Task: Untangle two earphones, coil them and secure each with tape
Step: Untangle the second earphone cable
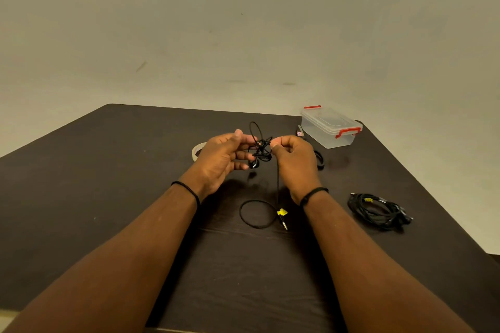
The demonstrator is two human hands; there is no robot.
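While both forearms reach in from the bottom edge, I see a thin dark band on each wrist and a matte, dark brown table (108,197) under them. Nearest me on that surface lies the loose end of a black earphone cable: it forms a round loop (255,214), and beside the loop sits a yellow tag (282,212) with the metal jack plug (284,225) pointing toward me. From there one strand rises straight up to the tangled earphone (262,151), a knotted clump held above the table between my hands. My left hand (221,161) is half curled, thumb and fingertips pinching the left side of the knot, with an earbud hanging just below the fingers. My right hand (293,161) is closed more tightly, thumb and forefinger nipping the right side of the clump. A thin loop of cable stands up above the knot.

Off to my right, well apart, a second earphone (378,211) lies bundled in a loose black coil. Behind my left hand a pale tape roll (197,151) shows partly. Farther back on the right stands a clear plastic box (328,127) with red latches.
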